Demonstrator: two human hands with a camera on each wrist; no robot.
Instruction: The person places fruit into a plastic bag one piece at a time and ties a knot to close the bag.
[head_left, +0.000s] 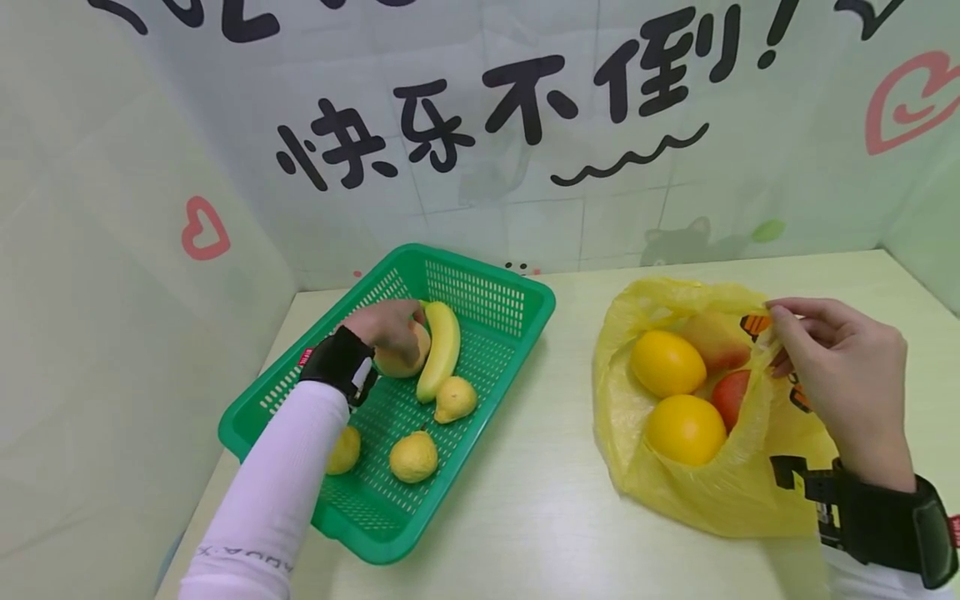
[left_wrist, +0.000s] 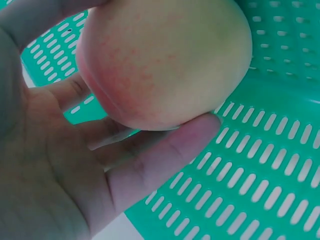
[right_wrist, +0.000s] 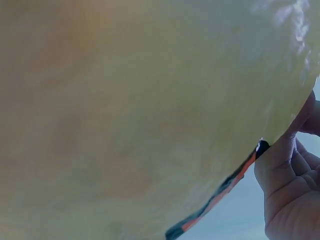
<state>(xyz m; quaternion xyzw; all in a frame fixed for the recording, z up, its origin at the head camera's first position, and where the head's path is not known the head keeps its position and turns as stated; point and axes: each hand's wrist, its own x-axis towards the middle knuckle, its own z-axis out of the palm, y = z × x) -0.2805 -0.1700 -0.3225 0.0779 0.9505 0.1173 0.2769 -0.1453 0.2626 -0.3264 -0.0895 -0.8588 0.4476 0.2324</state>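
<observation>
My left hand [head_left: 386,323] reaches into the green plastic basket [head_left: 482,350] and grips a peach [left_wrist: 170,60], its fingers curved around the fruit's side and underside. A banana [head_left: 441,354] lies right beside the peach. On the other side, my right hand [head_left: 851,367] pinches the rim of a yellow plastic bag [head_left: 720,504] between thumb and fingers, holding its mouth apart. Inside the bag are two round orange-yellow fruits [head_left: 686,429], a red fruit [head_left: 729,396] and a larger yellow-red fruit [head_left: 716,340]. The right wrist view is mostly filled by the bag's film.
Near the banana's lower end sits a small yellow pear [head_left: 455,400]. Another knobbly yellow fruit [head_left: 413,457] lies closer to me, and a third yellow one [head_left: 344,451] is partly behind my left sleeve. The pale table [head_left: 540,467] shows between basket and bag. A printed curtain [head_left: 525,183] hangs behind.
</observation>
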